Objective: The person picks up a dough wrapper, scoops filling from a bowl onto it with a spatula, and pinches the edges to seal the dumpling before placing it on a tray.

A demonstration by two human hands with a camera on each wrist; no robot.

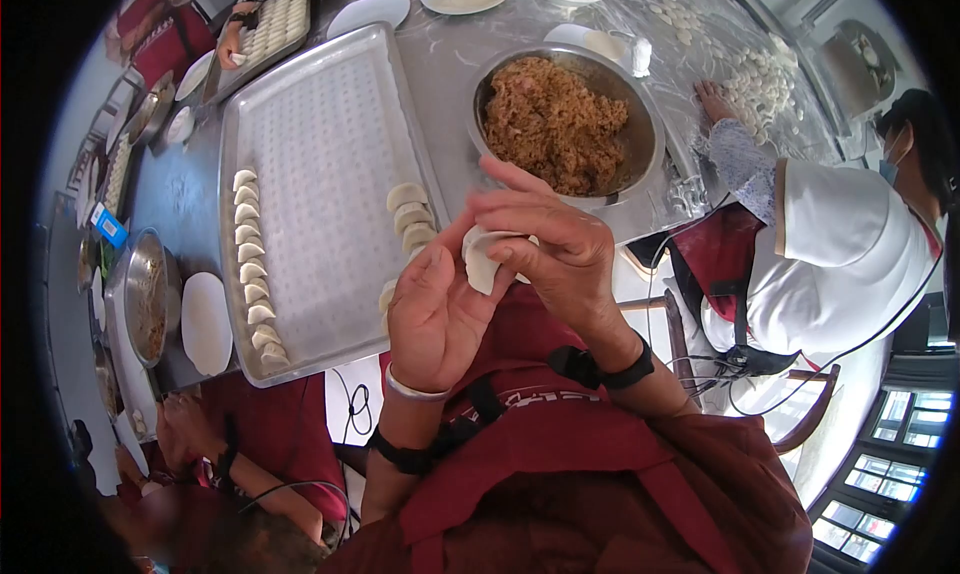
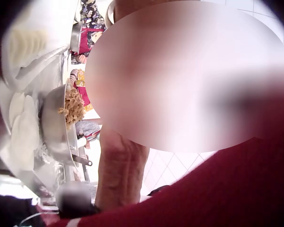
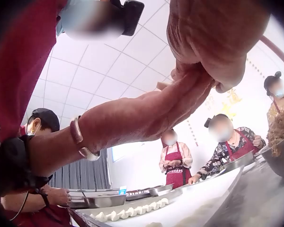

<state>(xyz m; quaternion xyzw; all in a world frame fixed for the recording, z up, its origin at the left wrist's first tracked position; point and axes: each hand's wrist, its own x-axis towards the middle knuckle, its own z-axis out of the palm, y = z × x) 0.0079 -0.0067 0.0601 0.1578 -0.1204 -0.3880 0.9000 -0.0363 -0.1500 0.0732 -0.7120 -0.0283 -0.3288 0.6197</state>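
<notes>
In the head view a pale dumpling (image 1: 482,262), its wrapper folded over, is held between both hands in front of the chest. My right hand (image 1: 568,242) pinches its edge with thumb and fingers. My left hand (image 1: 432,319), palm turned up, holds it from the other side, its fingers partly hidden behind the dumpling and the right hand. The right wrist view shows the right hand (image 3: 217,40) over the left hand (image 3: 180,97), the dumpling mostly hidden. A large blur covers the hands in the left wrist view.
A perforated metal tray (image 1: 320,174) has dumplings (image 1: 250,249) along its left side and more dumplings (image 1: 410,214) at its right. Behind the hands stands a steel bowl (image 1: 650,159) of brown filling (image 1: 555,124). Other people work around the table; wrappers (image 1: 760,94) lie far right.
</notes>
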